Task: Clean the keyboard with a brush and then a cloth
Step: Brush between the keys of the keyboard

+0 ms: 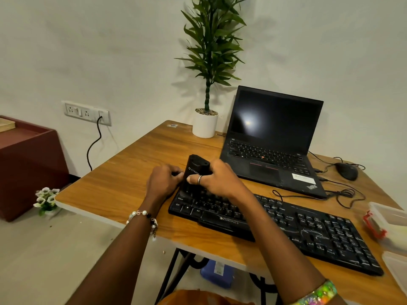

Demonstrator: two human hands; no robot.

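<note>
The long black plastic keyboard, marked Zebronics below its space bar, lies slantwise on the near part of the brown wooden table, and every place below is given from it. Over its far-left corner both hands hold a black box-shaped tool with white lettering on its side, probably the brush unit, though no bristles show. The right hand, a ring on one finger, curls its fingers round the tool's right side; the left hand pinches it from the left, fingertips closed on the casing. A two-handed hold like this suggests the tool is being opened or readied, not swept, and holding it above the keys keeps the first stroke short.

Just behind the keyboard stands an open black laptop with a dark screen, close enough to hem in strokes towards the back. Thin black cables trail along the keyboard's far edge, where a brush could snag. Behind and right lies a black mouse. At its right end sits a clear plastic box with red clips; whether it holds the cloth I cannot tell. Farther behind the tool is a green plant in a white pot.
</note>
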